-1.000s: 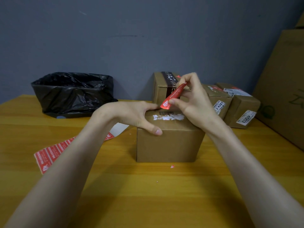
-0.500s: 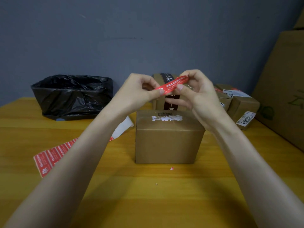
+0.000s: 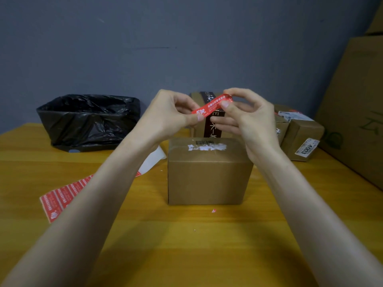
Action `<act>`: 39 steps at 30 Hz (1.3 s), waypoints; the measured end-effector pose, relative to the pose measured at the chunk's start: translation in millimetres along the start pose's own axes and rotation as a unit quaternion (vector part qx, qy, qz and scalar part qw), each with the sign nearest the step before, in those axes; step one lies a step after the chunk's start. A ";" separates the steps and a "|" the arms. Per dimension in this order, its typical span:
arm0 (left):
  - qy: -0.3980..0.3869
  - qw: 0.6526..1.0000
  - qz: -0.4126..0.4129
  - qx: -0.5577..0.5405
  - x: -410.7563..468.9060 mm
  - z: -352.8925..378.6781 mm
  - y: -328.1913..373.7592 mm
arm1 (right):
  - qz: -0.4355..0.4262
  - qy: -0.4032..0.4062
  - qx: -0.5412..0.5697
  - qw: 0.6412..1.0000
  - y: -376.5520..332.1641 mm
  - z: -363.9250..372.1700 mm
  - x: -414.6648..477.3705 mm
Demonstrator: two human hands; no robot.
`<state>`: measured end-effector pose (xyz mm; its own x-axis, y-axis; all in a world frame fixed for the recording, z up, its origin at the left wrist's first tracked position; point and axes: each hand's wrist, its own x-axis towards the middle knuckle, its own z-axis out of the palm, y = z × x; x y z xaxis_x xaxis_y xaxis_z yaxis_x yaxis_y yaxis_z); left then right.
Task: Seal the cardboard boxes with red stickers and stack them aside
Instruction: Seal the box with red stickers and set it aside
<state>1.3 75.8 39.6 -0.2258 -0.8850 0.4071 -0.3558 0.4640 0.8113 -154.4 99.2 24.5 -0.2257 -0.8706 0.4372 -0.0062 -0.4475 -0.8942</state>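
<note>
A: A grey-blue wall (image 3: 145,48) ahead, a yellow wooden table (image 3: 207,245) under us. Why do we hold the narrow red printed sticker (image 3: 209,106) in the air?
B: To keep it taut and off itself. Our left hand (image 3: 165,114) pinches its lower end between thumb and forefinger; our right hand (image 3: 252,121) pinches the upper end.
A: And the plain brown cardboard box (image 3: 209,179)?
B: It sits just below our hands, untouched, so we probably only lower the sticker onto its top. The red sticker sheet (image 3: 60,199) lies left, near.

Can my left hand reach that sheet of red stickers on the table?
Probably yes: nothing sits on the sticker sheet near the left forearm, though the left hand pinches a red sticker.
</note>
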 end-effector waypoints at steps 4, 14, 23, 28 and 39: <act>-0.004 0.999 -0.020 -0.027 1.7 -5.9 -1.9 | 0.014 -0.002 -0.028 1.000 -2.1 -6.9 2.6; 0.031 0.999 0.015 -0.010 3.2 -2.9 -7.9 | 0.060 -0.050 -0.067 0.995 -17.1 -18.0 8.8; 0.019 0.999 -0.018 -0.030 2.5 -2.8 -6.1 | 0.099 -0.088 -0.027 0.991 -23.4 -20.7 7.2; 0.027 0.999 -0.033 0.010 4.2 -5.4 -7.7 | 0.101 -0.093 -0.064 0.988 -21.3 -26.3 9.7; -0.073 0.994 -0.068 0.033 0.9 -17.0 -2.6 | 0.094 -0.074 -0.162 0.979 -14.1 -30.0 14.0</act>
<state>17.4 73.1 45.0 -0.2999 -0.9267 0.2266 -0.4494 0.3468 0.8233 -186.7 99.4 40.3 -0.1083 -0.9623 0.2495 -0.2923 -0.2090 -0.9332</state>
